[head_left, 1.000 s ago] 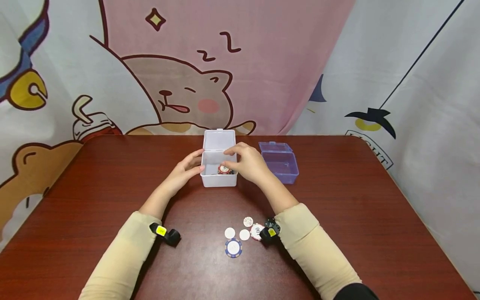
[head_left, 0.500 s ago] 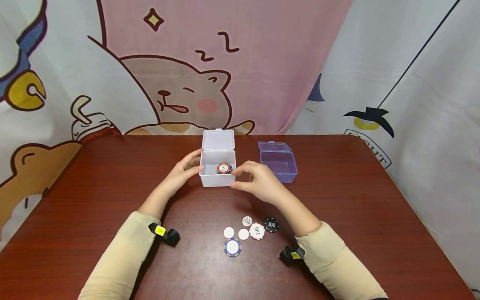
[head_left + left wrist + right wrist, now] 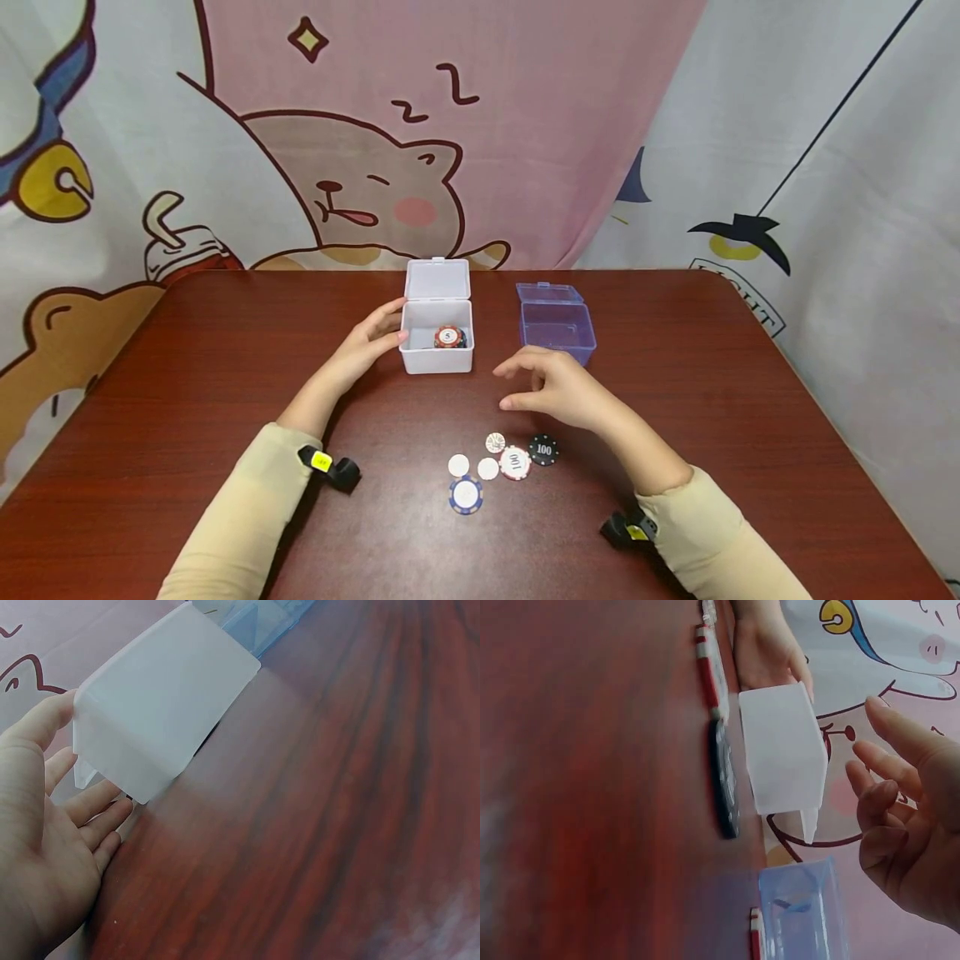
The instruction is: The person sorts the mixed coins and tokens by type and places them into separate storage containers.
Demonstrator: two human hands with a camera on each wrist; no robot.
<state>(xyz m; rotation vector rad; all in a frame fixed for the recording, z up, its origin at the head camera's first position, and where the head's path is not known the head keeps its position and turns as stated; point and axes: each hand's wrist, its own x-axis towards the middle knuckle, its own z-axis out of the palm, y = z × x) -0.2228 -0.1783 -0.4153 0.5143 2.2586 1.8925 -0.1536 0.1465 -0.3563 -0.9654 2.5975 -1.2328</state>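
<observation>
My left hand [image 3: 362, 343] touches the left side of a white plastic box [image 3: 438, 362], its thumb near the front corner and its fingers fairly straight. The box's lid is raised. Inside lie poker chips, a red one marked 5 [image 3: 448, 336] on top. My right hand [image 3: 562, 385] hovers empty above the table, fingers loosely bent, thumb apart. Below it lie a black 100 chip [image 3: 543, 450], a red-and-white 100 chip [image 3: 514, 462], a blue-edged chip [image 3: 466, 495], two small white discs [image 3: 458, 465] and a patterned disc [image 3: 495, 442].
A translucent blue box [image 3: 558, 325] with its lid raised stands right of the white one, partly behind my right hand. In the right wrist view, a red-and-white chip edge [image 3: 755, 934] shows beside it. A printed curtain [image 3: 555, 125] hangs behind the brown table [image 3: 697, 375].
My right hand has drawn out of the white box and moved right and nearer, uncovering the red 5 chip and the black 100 chip. My left hand has stayed at the box.
</observation>
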